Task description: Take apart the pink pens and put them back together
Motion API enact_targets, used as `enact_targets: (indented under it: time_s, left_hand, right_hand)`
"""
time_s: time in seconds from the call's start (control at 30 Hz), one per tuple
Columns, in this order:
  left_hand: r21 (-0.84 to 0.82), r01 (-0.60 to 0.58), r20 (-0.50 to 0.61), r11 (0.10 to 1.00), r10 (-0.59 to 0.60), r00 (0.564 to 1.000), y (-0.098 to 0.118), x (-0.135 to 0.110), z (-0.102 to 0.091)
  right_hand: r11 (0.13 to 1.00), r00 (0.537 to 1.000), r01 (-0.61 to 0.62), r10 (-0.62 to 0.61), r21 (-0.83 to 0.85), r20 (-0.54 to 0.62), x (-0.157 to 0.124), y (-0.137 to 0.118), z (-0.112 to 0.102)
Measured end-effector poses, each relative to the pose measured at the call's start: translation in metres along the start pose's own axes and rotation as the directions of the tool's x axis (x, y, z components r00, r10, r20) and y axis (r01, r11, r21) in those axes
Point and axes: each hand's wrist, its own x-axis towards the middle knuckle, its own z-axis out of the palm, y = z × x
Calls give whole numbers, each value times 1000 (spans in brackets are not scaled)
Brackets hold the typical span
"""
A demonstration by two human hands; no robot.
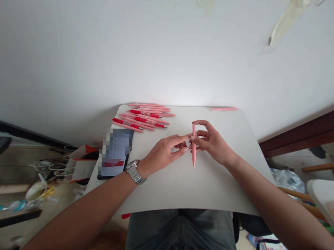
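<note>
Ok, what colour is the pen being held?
The held pen is pink; it shows best in the head view, the only one here.

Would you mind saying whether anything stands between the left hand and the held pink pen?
No object visibly does: the left hand is right beside the pink pen, and only the right hand, holding that pen, is there too.

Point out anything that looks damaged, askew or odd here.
A yellowish strip, perhaps old tape, looks ragged on the wall at upper right. On the table, a few bright red pens stand out among the paler pink pens at far left. The pink pen in the right hand shows no obvious damage.
</note>
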Motion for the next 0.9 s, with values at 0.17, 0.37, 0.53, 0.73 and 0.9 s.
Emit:
enact_targets:
  time_s: [0.17, 0.37, 0.53, 0.73, 0.9]
  left_hand:
    - [-7, -1, 3, 1000, 1, 1000, 1, 1, -1]
    - [-6, 2, 5, 1000, -2, 1000, 1, 1, -1]
    - [-1, -3, -3, 1000, 3, 1000, 1, 1, 0]
    - [-6, -7, -5, 1000, 7, 1000, 0, 0, 0]
    - [-3, -3, 4, 1000, 3, 1000, -1, 0, 0]
  right_hand:
    - [1000, 1000, 2, -2, 5, -2, 0, 0, 0]
    - [1000, 1000, 4, -3, 11, -15, 0, -1, 1]
    - [1000, 1000, 1, -1, 16, -15, -1, -1, 2]
    - [1000, 1000, -1, 1, 2, -12, -1, -2, 1]
    - [1000, 1000, -7, 7, -4, -5, -1, -2, 0]
